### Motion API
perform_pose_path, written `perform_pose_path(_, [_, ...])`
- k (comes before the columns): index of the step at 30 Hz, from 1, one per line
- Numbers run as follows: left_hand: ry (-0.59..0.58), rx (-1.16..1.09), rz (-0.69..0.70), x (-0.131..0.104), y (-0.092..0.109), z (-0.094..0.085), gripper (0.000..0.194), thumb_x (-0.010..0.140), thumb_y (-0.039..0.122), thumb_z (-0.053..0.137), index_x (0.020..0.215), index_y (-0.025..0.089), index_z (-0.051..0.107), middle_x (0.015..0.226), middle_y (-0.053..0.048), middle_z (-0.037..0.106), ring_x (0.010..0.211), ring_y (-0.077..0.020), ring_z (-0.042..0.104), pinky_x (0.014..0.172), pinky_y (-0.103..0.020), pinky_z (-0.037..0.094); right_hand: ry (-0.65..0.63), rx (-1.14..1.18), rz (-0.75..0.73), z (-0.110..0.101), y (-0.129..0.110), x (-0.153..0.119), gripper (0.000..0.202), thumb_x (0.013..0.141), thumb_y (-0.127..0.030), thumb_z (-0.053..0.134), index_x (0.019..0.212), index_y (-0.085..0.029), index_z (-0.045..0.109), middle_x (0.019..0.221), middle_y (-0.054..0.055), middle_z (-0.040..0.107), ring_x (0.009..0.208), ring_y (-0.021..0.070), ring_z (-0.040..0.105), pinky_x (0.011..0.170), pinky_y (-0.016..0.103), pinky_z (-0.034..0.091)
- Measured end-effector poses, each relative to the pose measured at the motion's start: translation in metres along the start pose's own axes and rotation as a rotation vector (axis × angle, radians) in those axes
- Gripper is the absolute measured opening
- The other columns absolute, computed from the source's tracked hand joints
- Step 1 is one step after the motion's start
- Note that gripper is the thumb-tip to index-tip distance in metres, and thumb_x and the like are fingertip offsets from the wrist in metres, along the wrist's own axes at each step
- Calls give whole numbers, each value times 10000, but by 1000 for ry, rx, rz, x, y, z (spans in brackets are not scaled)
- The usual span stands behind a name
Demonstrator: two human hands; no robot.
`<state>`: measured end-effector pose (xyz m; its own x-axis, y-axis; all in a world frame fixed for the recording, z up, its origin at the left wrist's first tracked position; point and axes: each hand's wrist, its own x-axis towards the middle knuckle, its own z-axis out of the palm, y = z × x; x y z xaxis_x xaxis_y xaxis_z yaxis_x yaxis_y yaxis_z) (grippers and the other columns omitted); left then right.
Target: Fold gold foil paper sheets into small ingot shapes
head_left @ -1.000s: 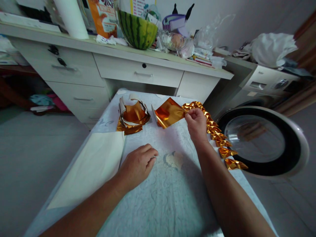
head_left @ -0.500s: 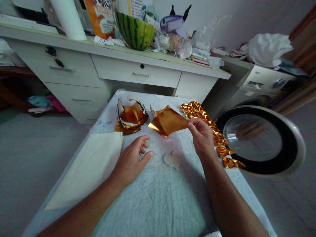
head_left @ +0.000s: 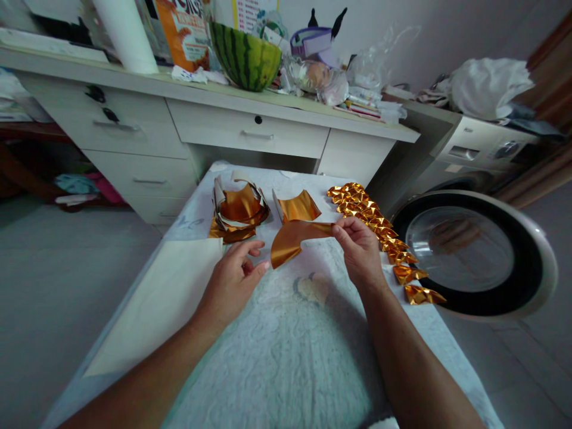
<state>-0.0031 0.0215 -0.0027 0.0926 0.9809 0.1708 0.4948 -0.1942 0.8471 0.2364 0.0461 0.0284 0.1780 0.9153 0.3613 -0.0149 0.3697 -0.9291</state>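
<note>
Head view: the right hand (head_left: 357, 244) pinches one end of a gold foil sheet (head_left: 292, 237) between thumb and fingers. The sheet is over the bench (head_left: 277, 357), between the two hands. Its long way runs side to side, from the right hand to a loose end that bends down by the left hand (head_left: 236, 271). The left hand holds nothing; its thumb and fingers are spread apart. The loose end is just right of that thumb, but I can't be sure whether they touch.

Just behind the held sheet, a second gold sheet (head_left: 300, 207) lies curled. Past the left hand, a foil pile (head_left: 239, 205) curls up like a bowl, with gold foil inside. Folded gold pieces (head_left: 369, 217) sit along the right edge. Farther right, the round washing machine door (head_left: 460, 250) is open.
</note>
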Motion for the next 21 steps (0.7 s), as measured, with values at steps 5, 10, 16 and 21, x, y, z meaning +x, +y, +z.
perform_pose_path(5, [-53, -10, -4, 1, 3, -1, 209, 827, 336, 605, 964, 187, 658, 905, -14, 634, 614, -110, 549, 580, -257, 460, 1, 12, 26, -1, 0, 0, 203, 754, -369, 744, 775, -223, 605, 736, -17, 597, 690, 131, 544, 641, 257, 449])
perform_pose_path(10, [-163, -207, 22, -5, 9, -1, 292, 884, 407, 546, 1062, 193, 632, 908, -20, 632, 695, -131, 581, 619, -261, 468, 17, 34, 12, 1, 2, -1, 196, 767, -364, 737, 784, -222, 603, 737, -20, 605, 693, 128, 561, 665, 260, 464])
perform_pose_path(16, [-117, -130, 95, -5, 12, 0, 227, 854, 350, 597, 1017, 197, 639, 874, -4, 603, 690, -124, 546, 620, -254, 439, 47, 52, 2, 9, -2, -3, 202, 734, -360, 764, 758, -221, 619, 713, -23, 606, 675, 123, 559, 646, 254, 469])
perform_pose_path(21, [-79, -127, 60, -3, 11, -1, 132, 859, 297, 567, 865, 191, 646, 799, 9, 591, 648, -113, 525, 586, -241, 415, 34, 39, 4, 10, -2, -3, 192, 748, -353, 752, 765, -218, 617, 723, -21, 614, 677, 122, 568, 666, 263, 487])
